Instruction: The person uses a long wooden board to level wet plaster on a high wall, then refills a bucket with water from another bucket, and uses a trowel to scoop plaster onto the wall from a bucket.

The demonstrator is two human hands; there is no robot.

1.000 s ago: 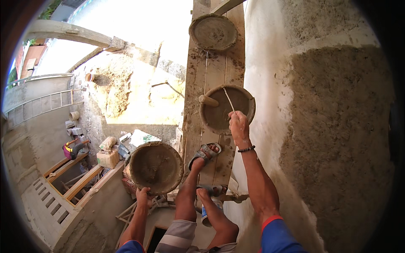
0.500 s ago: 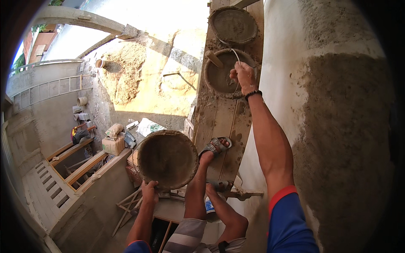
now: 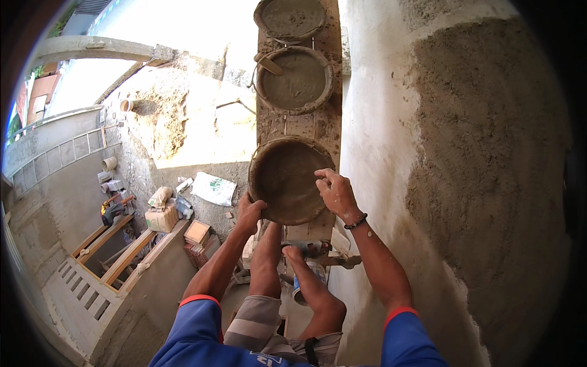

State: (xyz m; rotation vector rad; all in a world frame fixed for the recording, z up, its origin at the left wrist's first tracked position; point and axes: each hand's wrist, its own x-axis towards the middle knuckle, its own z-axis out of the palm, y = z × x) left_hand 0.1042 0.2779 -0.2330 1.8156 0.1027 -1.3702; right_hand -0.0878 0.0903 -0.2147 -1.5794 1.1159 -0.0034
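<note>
One near bucket (image 3: 259, 158), round and mortar-smeared, over the plank platform (image 3: 333, 127), nearest the person; whether fully set down, I cannot tell. One left hand (image 3: 248, 215), fingers gripping that bucket's left rim, thumb over the edge. One right hand (image 3: 338, 194), fingers bent and loosely spread at the right rim; contact uncertain from where I stand. One middle bucket (image 3: 331, 79), holding grey mortar (image 3: 298, 82), a wooden handle (image 3: 269, 65) across its left rim. One far bucket (image 3: 260, 22), just beyond.
</note>
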